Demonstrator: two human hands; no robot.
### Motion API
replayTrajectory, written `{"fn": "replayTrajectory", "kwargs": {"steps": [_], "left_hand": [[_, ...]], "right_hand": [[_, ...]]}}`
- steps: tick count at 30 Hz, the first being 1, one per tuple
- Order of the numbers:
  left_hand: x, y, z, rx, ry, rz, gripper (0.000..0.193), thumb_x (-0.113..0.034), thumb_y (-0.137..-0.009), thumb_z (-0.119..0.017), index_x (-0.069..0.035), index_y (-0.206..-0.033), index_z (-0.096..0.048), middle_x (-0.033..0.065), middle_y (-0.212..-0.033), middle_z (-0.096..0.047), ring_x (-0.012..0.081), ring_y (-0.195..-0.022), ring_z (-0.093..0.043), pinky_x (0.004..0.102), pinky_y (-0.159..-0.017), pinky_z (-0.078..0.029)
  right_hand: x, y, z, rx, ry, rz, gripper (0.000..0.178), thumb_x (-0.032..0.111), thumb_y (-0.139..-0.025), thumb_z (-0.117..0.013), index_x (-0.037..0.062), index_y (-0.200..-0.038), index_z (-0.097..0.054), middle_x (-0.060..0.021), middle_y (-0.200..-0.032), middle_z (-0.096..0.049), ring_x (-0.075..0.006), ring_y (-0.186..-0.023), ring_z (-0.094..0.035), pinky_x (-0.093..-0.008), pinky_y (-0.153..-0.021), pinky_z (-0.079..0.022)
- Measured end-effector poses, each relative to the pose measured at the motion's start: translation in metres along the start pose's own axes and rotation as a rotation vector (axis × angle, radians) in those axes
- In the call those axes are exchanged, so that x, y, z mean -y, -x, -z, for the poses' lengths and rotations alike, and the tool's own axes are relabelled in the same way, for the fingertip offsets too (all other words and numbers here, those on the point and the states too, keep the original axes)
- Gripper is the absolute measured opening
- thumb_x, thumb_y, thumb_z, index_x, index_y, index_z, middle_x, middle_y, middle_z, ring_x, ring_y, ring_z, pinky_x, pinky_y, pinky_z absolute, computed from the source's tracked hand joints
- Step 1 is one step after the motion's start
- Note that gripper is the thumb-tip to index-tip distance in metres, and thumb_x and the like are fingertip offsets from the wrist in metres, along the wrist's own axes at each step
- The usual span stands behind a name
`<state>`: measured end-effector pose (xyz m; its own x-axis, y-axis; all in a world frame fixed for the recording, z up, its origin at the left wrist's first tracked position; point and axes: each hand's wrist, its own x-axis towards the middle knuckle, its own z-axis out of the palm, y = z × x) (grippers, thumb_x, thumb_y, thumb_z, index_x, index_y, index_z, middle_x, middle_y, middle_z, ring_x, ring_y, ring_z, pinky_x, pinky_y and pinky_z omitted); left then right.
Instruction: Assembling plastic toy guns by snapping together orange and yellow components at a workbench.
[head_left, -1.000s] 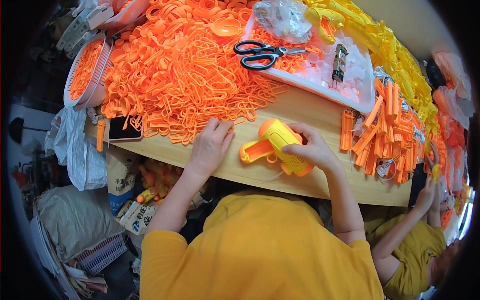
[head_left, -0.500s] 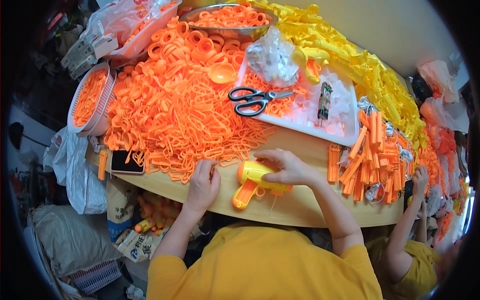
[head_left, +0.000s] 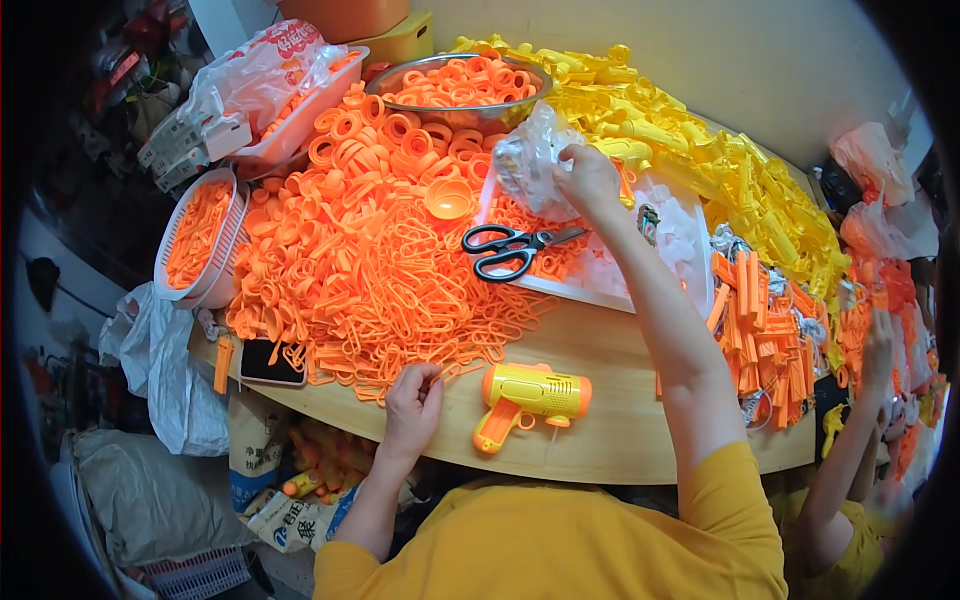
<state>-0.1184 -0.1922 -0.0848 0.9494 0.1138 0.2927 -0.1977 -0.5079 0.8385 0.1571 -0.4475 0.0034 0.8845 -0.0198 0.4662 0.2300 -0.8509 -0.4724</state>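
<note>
Head view: curved pale-wood worktop (head_left: 610,350). Crinkled clear plastic bag (head_left: 530,168) toward far side. Yellow-orange plastic toy gun (head_left: 528,392) near front edge, barrel left-to-right, just right of nearer left hand (head_left: 412,402); left grip curled, contents unclear. Right hand (head_left: 588,182) at bag's edge, well beyond gun; cannot tell whether grasping.

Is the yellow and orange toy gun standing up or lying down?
Lying down. The toy gun rests on the table with one side facing up and its handle stretched toward the yellow shirt.
</note>
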Motion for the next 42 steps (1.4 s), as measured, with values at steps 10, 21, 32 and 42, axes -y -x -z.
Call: {"fn": "replayTrajectory", "kwargs": {"steps": [10, 21, 32, 42], "left_hand": [[0.005, -0.003, 0.005, -0.030, 0.133, 0.066, 0.011, 0.005, -0.082, -0.061, 0.001, -0.092, -0.060, 0.0009, -0.079, -0.057, 0.0042, -0.065, -0.051, 0.0193, -0.057, -0.042], [-0.001, -0.012, 0.015, -0.041, 0.111, -0.079, 0.012, 0.009, -0.084, -0.053, 0.003, -0.088, -0.062, 0.0037, -0.085, -0.056, 0.0071, -0.067, -0.053, 0.0203, -0.058, -0.043], [-0.083, -0.045, -0.023, 0.154, 0.877, 0.273, 0.018, 0.006, -0.084, -0.058, 0.002, -0.100, -0.064, 0.0049, -0.096, -0.057, 0.0084, -0.072, -0.056, 0.0223, -0.065, -0.048], [-0.087, -0.022, -0.038, 0.345, 1.291, 0.542, 0.016, -0.012, -0.091, -0.060, 0.001, -0.101, -0.064, 0.0024, -0.080, -0.061, 0.0077, -0.070, -0.056, 0.0220, -0.061, -0.046]], "right_hand": [[0.010, -0.008, -0.017, -0.023, 0.088, -0.047, 0.022, 0.024, -0.078, -0.059, 0.0097, -0.091, -0.070, -0.0173, -0.088, -0.067, -0.0336, -0.084, -0.064, -0.0420, -0.074, -0.050], [0.001, 0.045, 0.024, 0.016, -0.952, -0.372, 0.029, 0.028, -0.087, -0.063, -0.0005, -0.091, -0.062, -0.0083, -0.071, -0.066, -0.0132, -0.055, -0.062, -0.0237, -0.048, -0.047], [0.053, 0.196, 0.062, -0.111, -0.702, 0.197, 0.025, 0.000, -0.089, -0.056, -0.0005, -0.114, -0.055, -0.0121, -0.107, -0.064, -0.0151, -0.092, -0.063, -0.0265, -0.079, -0.052], [0.049, 0.233, 0.065, -0.123, -0.578, 0.526, 0.047, -0.009, -0.074, -0.060, -0.0002, -0.119, -0.048, -0.0200, -0.112, -0.063, -0.0387, -0.105, -0.059, -0.0429, -0.090, -0.048]]}}
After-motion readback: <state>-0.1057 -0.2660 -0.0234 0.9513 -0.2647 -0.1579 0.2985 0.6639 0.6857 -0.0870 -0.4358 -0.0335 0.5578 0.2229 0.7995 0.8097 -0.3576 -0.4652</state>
